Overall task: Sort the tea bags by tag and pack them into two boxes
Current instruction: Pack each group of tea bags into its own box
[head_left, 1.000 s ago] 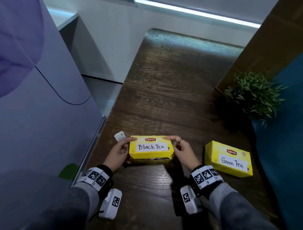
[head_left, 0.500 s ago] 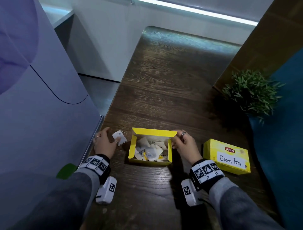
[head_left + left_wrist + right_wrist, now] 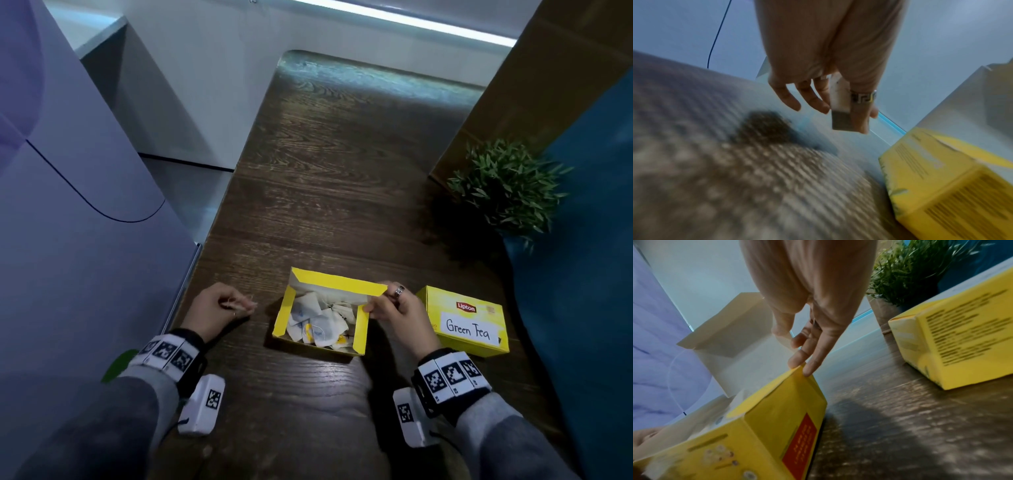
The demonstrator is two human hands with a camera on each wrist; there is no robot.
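Observation:
An open yellow Lipton box (image 3: 361, 330) stands on the dark wooden table (image 3: 325, 171) with its lid (image 3: 339, 284) tipped back. Several white tea bags (image 3: 322, 323) lie inside. My right hand (image 3: 376, 301) pinches the lid's right corner above the side flap; the right wrist view has its fingertips (image 3: 797, 365) on the yellow edge of the open box (image 3: 777, 410). Left of the box, my left hand (image 3: 246, 306) is curled around a loose tea bag (image 3: 840, 104), pinched between the fingers (image 3: 861, 113). The closed box labelled Green Tea (image 3: 469, 325) sits just right of my right hand.
A potted green plant (image 3: 507, 192) stands at the back right of the table, in front of a blue surface (image 3: 582, 291). A pale lilac cabinet (image 3: 68, 240) runs close along the table's left edge. The tabletop stretches away behind the boxes.
The lid with the Black Tea label has swung open. My left hand left the box and picked up the loose tea bag to its left. The right hand stays on the lid.

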